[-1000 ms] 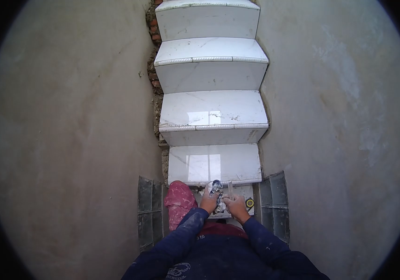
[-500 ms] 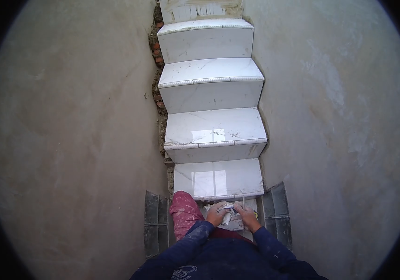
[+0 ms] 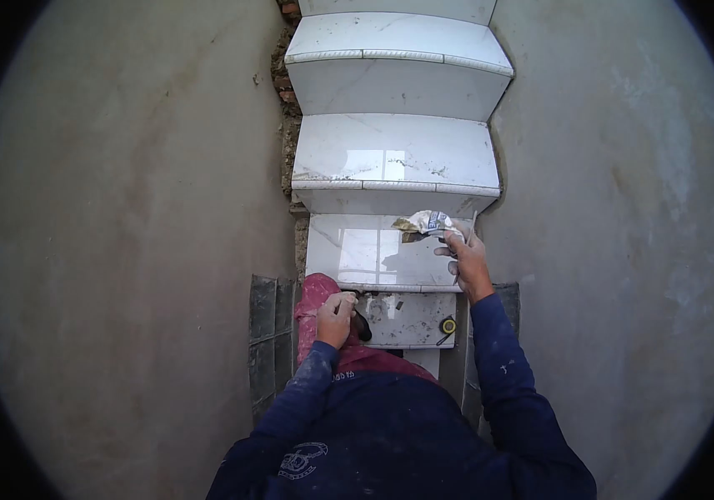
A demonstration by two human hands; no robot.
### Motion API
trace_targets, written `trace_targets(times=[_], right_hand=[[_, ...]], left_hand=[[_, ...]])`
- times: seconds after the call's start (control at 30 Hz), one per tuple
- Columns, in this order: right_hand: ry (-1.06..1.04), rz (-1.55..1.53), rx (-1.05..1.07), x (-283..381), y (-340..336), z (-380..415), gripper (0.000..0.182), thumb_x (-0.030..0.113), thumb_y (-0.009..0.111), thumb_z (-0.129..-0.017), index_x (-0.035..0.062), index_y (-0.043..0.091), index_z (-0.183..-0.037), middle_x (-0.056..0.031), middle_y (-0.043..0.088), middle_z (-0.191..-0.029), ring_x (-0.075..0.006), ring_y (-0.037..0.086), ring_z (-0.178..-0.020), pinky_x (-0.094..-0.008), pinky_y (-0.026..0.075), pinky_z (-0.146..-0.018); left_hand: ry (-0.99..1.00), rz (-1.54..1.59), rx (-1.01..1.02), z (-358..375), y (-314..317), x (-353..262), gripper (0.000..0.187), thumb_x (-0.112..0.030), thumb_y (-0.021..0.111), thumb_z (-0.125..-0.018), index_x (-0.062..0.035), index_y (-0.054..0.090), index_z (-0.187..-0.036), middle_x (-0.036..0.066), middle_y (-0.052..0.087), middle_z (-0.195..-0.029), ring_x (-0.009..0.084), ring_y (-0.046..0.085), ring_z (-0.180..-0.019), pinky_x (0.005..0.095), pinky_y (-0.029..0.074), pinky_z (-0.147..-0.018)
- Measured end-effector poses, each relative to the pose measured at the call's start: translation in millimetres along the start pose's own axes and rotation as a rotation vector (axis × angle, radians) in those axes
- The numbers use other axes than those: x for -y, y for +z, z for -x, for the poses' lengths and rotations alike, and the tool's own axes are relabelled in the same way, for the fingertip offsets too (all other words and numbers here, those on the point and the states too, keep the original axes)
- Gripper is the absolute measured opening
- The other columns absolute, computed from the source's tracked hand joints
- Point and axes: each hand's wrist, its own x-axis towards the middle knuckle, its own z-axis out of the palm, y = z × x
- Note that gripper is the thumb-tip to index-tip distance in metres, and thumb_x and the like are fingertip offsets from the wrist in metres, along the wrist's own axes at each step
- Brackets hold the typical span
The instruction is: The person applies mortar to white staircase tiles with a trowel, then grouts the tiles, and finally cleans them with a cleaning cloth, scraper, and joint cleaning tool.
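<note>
My right hand (image 3: 472, 260) is out over the tiled stair tread (image 3: 332, 242), gripping a crumpled, torn printed wrapper (image 3: 428, 222), white with blue and brownish parts. A thin, light, stick-like piece (image 3: 474, 220) stands up from the same hand. Dusty and closed, my left hand (image 3: 336, 320) rests close over the bent knee in red trousers (image 3: 317, 292). Its fingertips are pinched together around a small pale bit that I cannot make out. Below that tread, a yellow and black tape measure (image 3: 448, 325) lies on the lower, debris-strewn step (image 3: 411, 315).
White tiled steps with ribbed nosings (image 3: 398, 56) climb ahead. Rough brick and mortar (image 3: 288, 96) show along their left edge. Plastered walls (image 3: 140, 208) rise on both sides, with dark tile skirting (image 3: 263, 333) low at the left.
My hands, together at the wrapper before, have separated. The right hand has carried the wrapper forward and right; the left has drawn back to the knee. My view has tilted down, showing the tape measure fully.
</note>
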Motion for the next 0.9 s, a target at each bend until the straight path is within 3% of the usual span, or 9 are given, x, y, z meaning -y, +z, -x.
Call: trace_targets(times=[0.17,0.3,0.37,0.47,0.57,0.63,0.67,0.77,0.9], right_hand=[[-0.117,-0.068,-0.027,64,9,-115,0.048,0.024,0.064,-0.096,0.0034,0.052,-0.138,-0.0065,0.07,-0.095,-0.0144,0.07,-0.07,-0.0192,0.034,-0.035],[0.065,-0.043,-0.008,80,-1,-206,0.039,0.033,0.064,-0.095,0.0072,0.061,-0.124,-0.0105,0.069,-0.096,-0.0188,0.072,-0.076,-0.0191,0.035,-0.038],[0.198,-0.014,0.002,90,6,-217,0.042,0.037,0.065,-0.094,0.0058,0.06,-0.121,-0.0143,0.069,-0.104,-0.0211,0.072,-0.075,-0.0205,0.035,-0.036],[0.267,0.337,-0.482,64,0,-227,0.045,0.035,0.061,-0.096,0.0025,0.054,-0.127,-0.0166,0.067,-0.106,-0.0207,0.071,-0.072,-0.0231,0.036,-0.038],[0.339,0.294,-0.326,52,22,-157,0.047,0.025,0.059,-0.095,0.0,0.048,-0.133,-0.0174,0.065,-0.104,-0.0193,0.069,-0.068,-0.0256,0.038,-0.039],[0.378,0.523,-0.168,48,65,-91,0.048,0.015,0.056,-0.091,-0.0015,0.045,-0.135,-0.0151,0.064,-0.098,-0.0178,0.066,-0.064,-0.0259,0.039,-0.04],[0.409,0.585,-0.105,38,81,-63,0.045,0.01,0.056,-0.088,-0.0019,0.049,-0.131,-0.0142,0.065,-0.095,-0.017,0.066,-0.063,-0.025,0.04,-0.041],[0.306,0.848,0.296,18,132,3,0.035,0.01,0.06,-0.088,-0.0012,0.058,-0.121,-0.013,0.067,-0.083,-0.0168,0.066,-0.062,-0.0331,0.047,-0.051],[0.016,0.955,0.533,20,217,57,0.037,0.015,0.069,-0.085,-0.003,0.06,-0.116,-0.0226,0.066,-0.082,-0.0311,0.067,-0.072,-0.0421,0.051,-0.067]], left_hand=[[-0.136,0.121,-0.068,-21,-54,-24,0.025,-0.022,0.053,-0.103,-0.0021,0.068,-0.101,0.002,0.069,-0.09,0.0088,0.065,-0.077,0.0236,0.053,-0.066],[-0.177,0.139,-0.158,-44,-82,-33,0.025,-0.023,0.053,-0.103,-0.003,0.068,-0.1,0.001,0.069,-0.09,0.0074,0.064,-0.076,0.0225,0.052,-0.066],[-0.265,0.123,-0.192,-51,-97,-39,0.024,-0.022,0.054,-0.103,-0.0036,0.069,-0.1,0.001,0.069,-0.09,0.0068,0.063,-0.076,0.0218,0.051,-0.065],[-0.383,0.032,-0.17,-54,-123,-58,0.023,-0.021,0.054,-0.102,-0.0037,0.069,-0.099,0.0,0.068,-0.089,0.0061,0.063,-0.077,0.0214,0.051,-0.065],[-0.462,0.136,-0.06,-54,-146,-73,0.022,-0.02,0.053,-0.102,-0.0037,0.068,-0.102,-0.001,0.068,-0.088,0.0057,0.063,-0.077,0.0209,0.05,-0.065],[-0.543,0.219,-0.099,-62,-142,-101,0.026,-0.022,0.051,-0.103,-0.0039,0.065,-0.115,0.0,0.066,-0.092,0.0062,0.062,-0.075,0.0206,0.05,-0.065],[-0.557,0.231,-0.133,-66,-138,-107,0.029,-0.023,0.051,-0.103,-0.0042,0.064,-0.121,0.0,0.066,-0.094,0.0062,0.061,-0.076,0.0204,0.05,-0.065],[-0.655,0.181,0.083,-78,-121,-149,0.037,-0.03,0.052,-0.103,-0.0049,0.06,-0.129,0.002,0.065,-0.1,0.0084,0.061,-0.086,0.0235,0.052,-0.071],[-0.63,0.301,0.303,-71,-96,-204,0.041,-0.036,0.051,-0.104,-0.0025,0.059,-0.127,0.006,0.067,-0.107,0.0127,0.063,-0.098,0.0284,0.054,-0.082]])
